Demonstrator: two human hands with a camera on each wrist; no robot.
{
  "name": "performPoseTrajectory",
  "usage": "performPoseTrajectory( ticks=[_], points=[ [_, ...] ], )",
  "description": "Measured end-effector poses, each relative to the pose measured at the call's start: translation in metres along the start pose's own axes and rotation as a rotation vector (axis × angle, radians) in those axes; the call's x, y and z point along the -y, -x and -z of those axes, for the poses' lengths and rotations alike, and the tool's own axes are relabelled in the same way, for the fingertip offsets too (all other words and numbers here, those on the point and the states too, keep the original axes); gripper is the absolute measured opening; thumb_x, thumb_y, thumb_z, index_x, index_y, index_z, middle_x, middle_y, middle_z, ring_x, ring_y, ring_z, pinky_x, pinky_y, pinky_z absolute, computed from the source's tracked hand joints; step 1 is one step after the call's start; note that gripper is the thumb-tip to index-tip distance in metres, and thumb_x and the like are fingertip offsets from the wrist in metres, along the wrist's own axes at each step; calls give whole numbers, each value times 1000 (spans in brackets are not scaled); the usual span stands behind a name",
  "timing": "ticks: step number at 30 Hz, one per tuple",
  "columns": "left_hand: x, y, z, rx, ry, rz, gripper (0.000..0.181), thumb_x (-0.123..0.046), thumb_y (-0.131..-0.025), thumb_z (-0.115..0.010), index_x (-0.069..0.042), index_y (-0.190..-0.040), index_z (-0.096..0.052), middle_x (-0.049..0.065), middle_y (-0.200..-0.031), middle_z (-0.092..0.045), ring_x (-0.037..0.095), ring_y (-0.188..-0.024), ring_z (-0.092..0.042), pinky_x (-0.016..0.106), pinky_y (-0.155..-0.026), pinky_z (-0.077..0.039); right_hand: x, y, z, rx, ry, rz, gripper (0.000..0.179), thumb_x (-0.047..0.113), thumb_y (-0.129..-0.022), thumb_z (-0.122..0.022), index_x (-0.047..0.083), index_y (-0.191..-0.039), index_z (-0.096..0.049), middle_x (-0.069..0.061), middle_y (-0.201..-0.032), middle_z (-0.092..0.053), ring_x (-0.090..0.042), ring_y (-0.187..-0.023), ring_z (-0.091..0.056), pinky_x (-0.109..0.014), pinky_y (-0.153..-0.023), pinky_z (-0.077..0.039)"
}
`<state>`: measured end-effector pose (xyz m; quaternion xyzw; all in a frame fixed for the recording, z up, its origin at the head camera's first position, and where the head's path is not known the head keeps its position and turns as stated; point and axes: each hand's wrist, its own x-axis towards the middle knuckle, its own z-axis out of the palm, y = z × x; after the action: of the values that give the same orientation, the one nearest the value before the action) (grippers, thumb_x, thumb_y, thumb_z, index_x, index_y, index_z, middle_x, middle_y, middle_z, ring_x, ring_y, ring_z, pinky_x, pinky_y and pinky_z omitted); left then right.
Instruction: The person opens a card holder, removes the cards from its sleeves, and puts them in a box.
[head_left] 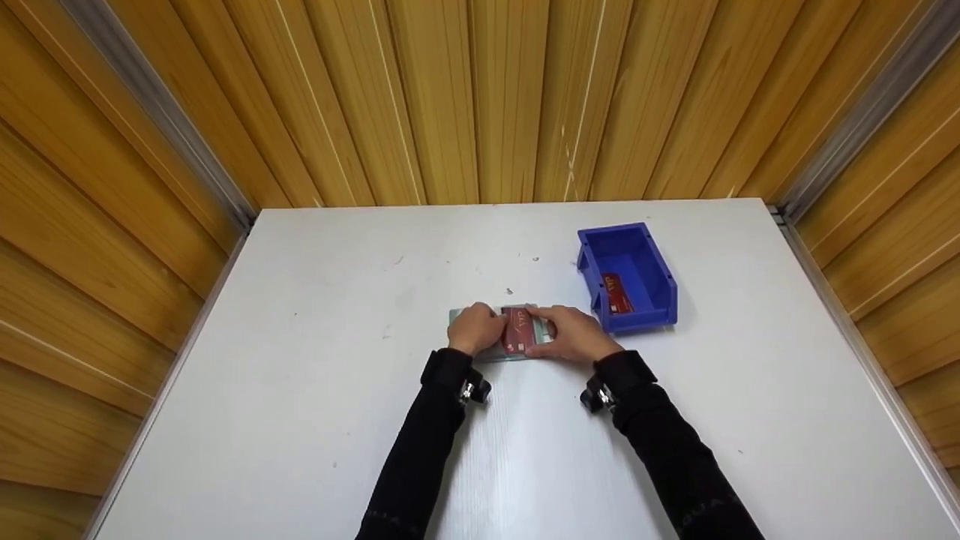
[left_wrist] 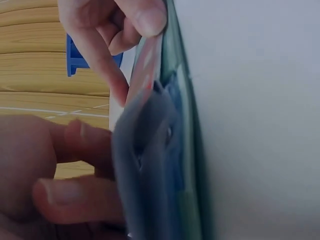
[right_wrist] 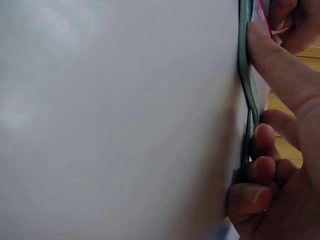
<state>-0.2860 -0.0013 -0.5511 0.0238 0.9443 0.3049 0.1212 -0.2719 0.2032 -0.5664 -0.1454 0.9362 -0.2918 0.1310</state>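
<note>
A green card holder (head_left: 456,315) lies unfolded on the white table, its greyish pocket sleeves (left_wrist: 145,150) raised in the left wrist view. On top of it is a red card (head_left: 516,330), lying between both hands. My right hand (head_left: 574,334) holds this card across its near and far edges with thumb and index finger; its other fingers curl beside the holder's right end. With curled fingers, my left hand (head_left: 476,330) grips the sleeves at the card's left side. Part of the holder is hidden beneath the hands.
Right of the hands, a blue bin (head_left: 637,322) stands on the table (head_left: 337,450), with another red card (head_left: 617,293) inside. Wood-patterned walls (head_left: 510,105) border the table at the back and both sides. Small specks (head_left: 509,290) dot the surface beyond the holder.
</note>
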Motion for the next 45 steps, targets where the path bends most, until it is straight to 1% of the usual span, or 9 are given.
performPoseTrajectory(
  ticks=[6,11,15,18,25,30,37,42,45],
  points=[
    [6,3,1,59,32,-60,40,-29,-102,-63,-16,-64,-59,-5,-60,-50,12,-55,-43,27,-51,-30,-1,-2,-1,13,10,10,88,47,-81,-87,19,-155,-50,-16,-131,-67,-27,-114,-61,-48,-101,-49],
    [11,4,3,47,99,-80,36,-29,-103,-62,-12,-71,-64,-4,-66,-51,14,-61,-45,28,-56,-32,-4,-3,0,-2,11,14,88,47,-79,-88,19,-154,-51,-12,-126,-68,-22,-103,-58,-43,-94,-49],
    [17,6,8,26,144,-74,33,-27,-104,-60,-9,-79,-69,-3,-68,-54,14,-63,-48,28,-59,-35,-4,-4,1,17,4,4,88,46,-79,-89,21,-154,-50,-7,-100,-62,-20,-90,-52,-36,-80,-42],
    [22,8,16,25,170,-46,31,-26,-105,-59,-8,-83,-70,-2,-68,-55,15,-64,-50,28,-61,-36,-3,-4,2,28,11,1,88,44,-79,-89,22,-154,-50,-3,-89,-53,-18,-84,-49,-33,-75,-39],
    [31,12,36,2,176,-34,30,-25,-106,-56,-9,-83,-66,-1,-68,-53,16,-64,-51,28,-58,-38,-3,-4,2,15,18,11,87,44,-78,-90,21,-153,-52,-1,-84,-50,-17,-79,-46,-32,-70,-35],
    [30,16,44,-3,353,-69,32,-21,-107,-56,-10,-78,-60,-2,-64,-51,14,-61,-47,26,-56,-35,-3,-3,3,15,19,11,88,46,-78,-90,22,-153,-52,0,-84,-48,-17,-78,-45,-32,-69,-34],
    [12,22,61,31,597,-153,31,-19,-109,-53,-10,-79,-57,-3,-62,-50,11,-55,-37,25,-51,-28,-3,-2,2,1,8,-5,88,48,-77,-90,24,-153,-52,-1,-84,-51,-17,-78,-46,-32,-69,-35],
    [14,23,62,32,615,-154,31,-19,-109,-53,-10,-80,-58,-4,-63,-49,11,-56,-39,24,-52,-27,-1,-3,5,53,2,-9,90,45,-80,-88,21,-157,-47,-2,-87,-55,-18,-81,-50,-32,-72,-39],
    [18,23,59,29,615,-147,30,-19,-109,-53,-10,-80,-58,-4,-63,-49,11,-57,-39,25,-53,-27,6,-4,12,50,-56,-8,86,36,-92,-79,15,-163,-35,-4,-89,-59,-16,-78,-54,-31,-71,-43]
  ],
)
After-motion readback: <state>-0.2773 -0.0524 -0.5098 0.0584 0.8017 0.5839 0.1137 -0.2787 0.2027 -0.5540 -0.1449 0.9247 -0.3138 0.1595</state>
